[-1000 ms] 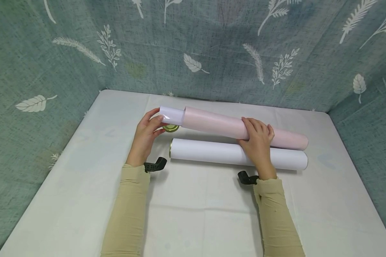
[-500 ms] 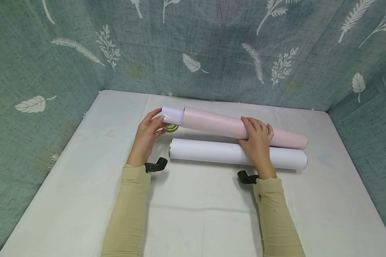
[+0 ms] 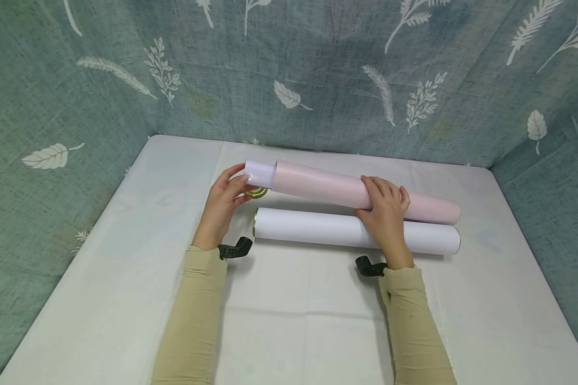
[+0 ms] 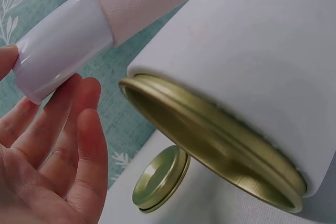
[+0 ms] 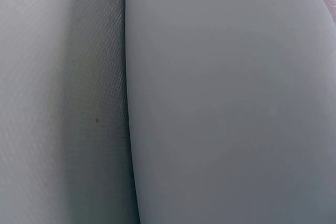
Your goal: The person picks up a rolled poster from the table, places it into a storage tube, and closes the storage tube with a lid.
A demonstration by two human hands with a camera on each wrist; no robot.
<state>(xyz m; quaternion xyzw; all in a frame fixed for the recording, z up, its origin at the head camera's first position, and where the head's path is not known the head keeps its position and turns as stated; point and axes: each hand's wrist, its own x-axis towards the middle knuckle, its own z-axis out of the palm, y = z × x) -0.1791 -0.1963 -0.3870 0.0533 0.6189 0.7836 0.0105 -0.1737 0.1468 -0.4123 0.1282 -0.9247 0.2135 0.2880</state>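
A roll of glossy white paper [image 3: 260, 174] sticks out of the left end of a pink cardboard tube [image 3: 318, 184]. My left hand [image 3: 220, 206] pinches the roll's outer end, thumb on the near side and fingers beneath, as the left wrist view shows. Across the pink tube lies my right hand [image 3: 384, 211], its fingers curled over the far side and gripping it. A white cardboard tube [image 3: 308, 227] rests in front, under my right wrist; its gold metal end cap [image 4: 210, 140] is seen up close in the left wrist view. The right wrist view holds mostly that white tube [image 5: 226, 98].
A loose round gold lid [image 3: 257, 192] lies on the table behind the white tube's left end, beside my left fingers. A white cloth covers the table [image 3: 289, 331]. Green leaf-patterned curtains [image 3: 318, 80] stand along the back and sides.
My left hand has shifted slightly right, and the paper roll has slid a little farther into the pink tube. The right hand and both tubes stay nearly still.
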